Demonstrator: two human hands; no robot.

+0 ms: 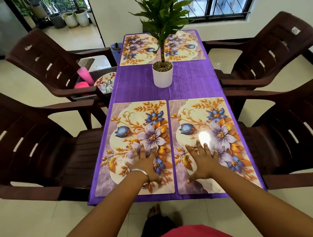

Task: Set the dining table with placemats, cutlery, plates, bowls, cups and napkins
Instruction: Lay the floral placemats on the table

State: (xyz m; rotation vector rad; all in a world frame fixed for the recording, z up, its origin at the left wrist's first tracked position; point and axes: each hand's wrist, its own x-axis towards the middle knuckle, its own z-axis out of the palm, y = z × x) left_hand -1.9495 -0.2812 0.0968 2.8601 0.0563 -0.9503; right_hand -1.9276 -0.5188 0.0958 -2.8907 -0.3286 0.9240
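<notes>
While both hands lie flat on the near placemats, the main risk I judge is sliding: the left hand [145,162], fingers spread and straight, presses the left near placemat [133,149], and the right hand [203,160], fingers likewise apart and straight, presses the right near placemat [213,144]. A push across the smooth purple cloth [190,79] on the worktop could skew either mat or ruck the cloth, and that might rock the potted plant [163,73] standing mid-table. Two far placemats [137,50] already lie beyond it.

From the head view, much stays unclear. The plant's leaves cover part of the far mats. Plates [104,78], spoons [108,86] and pink cups [84,76] sit in a tray beside the left chair [44,57], half hidden by its armrest; bowls and napkins I cannot find. Glare whitens the right mat near the fingertips [205,145].
</notes>
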